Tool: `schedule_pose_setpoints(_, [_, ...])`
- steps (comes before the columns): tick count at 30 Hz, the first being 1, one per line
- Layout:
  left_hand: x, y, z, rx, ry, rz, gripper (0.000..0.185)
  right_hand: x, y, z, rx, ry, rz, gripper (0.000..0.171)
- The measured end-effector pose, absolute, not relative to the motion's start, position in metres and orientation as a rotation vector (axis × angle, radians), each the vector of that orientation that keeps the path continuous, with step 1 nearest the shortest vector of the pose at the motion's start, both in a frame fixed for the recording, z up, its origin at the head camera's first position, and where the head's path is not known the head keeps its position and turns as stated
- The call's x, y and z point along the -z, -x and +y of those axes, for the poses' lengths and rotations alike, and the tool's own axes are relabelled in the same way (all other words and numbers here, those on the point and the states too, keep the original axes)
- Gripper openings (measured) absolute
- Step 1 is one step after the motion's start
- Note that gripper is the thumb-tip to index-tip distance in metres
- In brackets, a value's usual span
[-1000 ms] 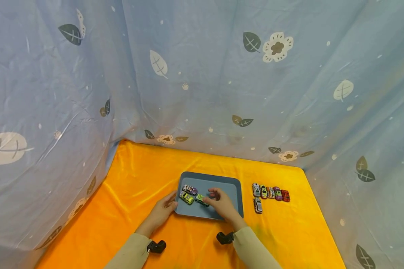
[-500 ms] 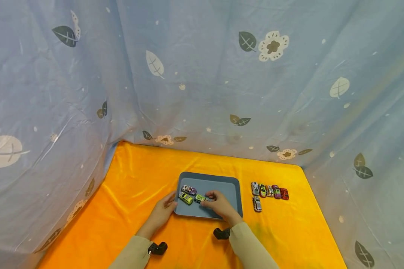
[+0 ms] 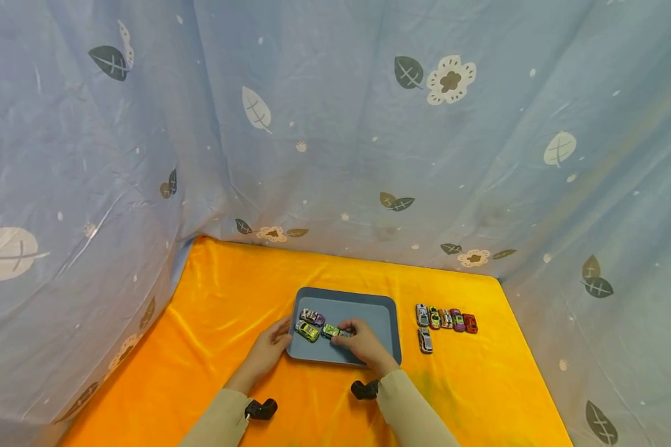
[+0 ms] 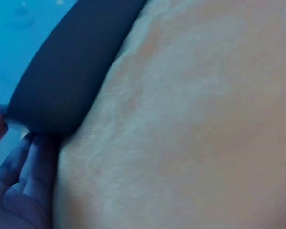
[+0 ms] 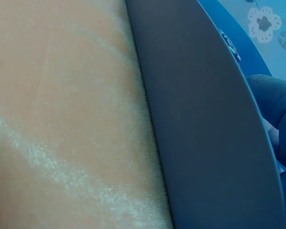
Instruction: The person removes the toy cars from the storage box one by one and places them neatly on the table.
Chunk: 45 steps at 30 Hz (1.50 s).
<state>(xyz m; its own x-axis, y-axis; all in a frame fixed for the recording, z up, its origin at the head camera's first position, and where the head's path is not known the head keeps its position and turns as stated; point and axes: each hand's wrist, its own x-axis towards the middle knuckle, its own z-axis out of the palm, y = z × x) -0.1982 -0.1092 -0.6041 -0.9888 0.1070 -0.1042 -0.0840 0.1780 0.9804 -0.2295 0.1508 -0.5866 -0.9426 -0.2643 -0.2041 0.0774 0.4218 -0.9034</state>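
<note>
A blue-grey tray (image 3: 369, 309) lies on the yellow cloth in the head view. My left hand (image 3: 267, 351) grips its left edge; in the left wrist view, the fingers (image 4: 35, 167) sit against the outer wall, thumb at the rim. Inside the tray, my right hand (image 3: 366, 346) pinches a green toy car (image 3: 330, 331), partly covered by the fingers. Left of that car are a yellow-green toy car (image 3: 307, 331) and a white-and-purple toy car (image 3: 312, 317), close together. The right wrist view shows the tray's front wall (image 5: 205, 119) hiding most of the right hand.
Right of the tray, several toy cars stand side by side in a row, from a white car (image 3: 422, 315) to a red car (image 3: 470, 323). A silver toy car (image 3: 425, 341) sits in front of them. Patterned curtains (image 3: 335, 124) enclose the cloth (image 3: 246, 273).
My right hand has lowered slightly leftward onto the green toy car, its fingers closing in around it. The left hand stays at the tray's edge. The head view has shifted a little.
</note>
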Motion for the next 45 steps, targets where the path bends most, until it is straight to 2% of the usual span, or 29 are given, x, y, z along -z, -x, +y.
schedule_pose_setpoints(22, [0.606,0.193,-0.11,-2.024,-0.026,2.224,0.047,0.587,0.228,0.139,1.503,0.084,2.449,0.028])
schedule_pose_setpoints(33, [0.62,0.198,-0.111,-2.057,-0.054,2.194,0.048,0.589,0.231,0.14,1.496,0.079,2.449,0.029])
schedule_pose_setpoints(45, [0.612,0.196,-0.11,-2.045,-0.049,2.204,0.047,0.586,0.229,0.141,1.519,0.024,2.45,0.034])
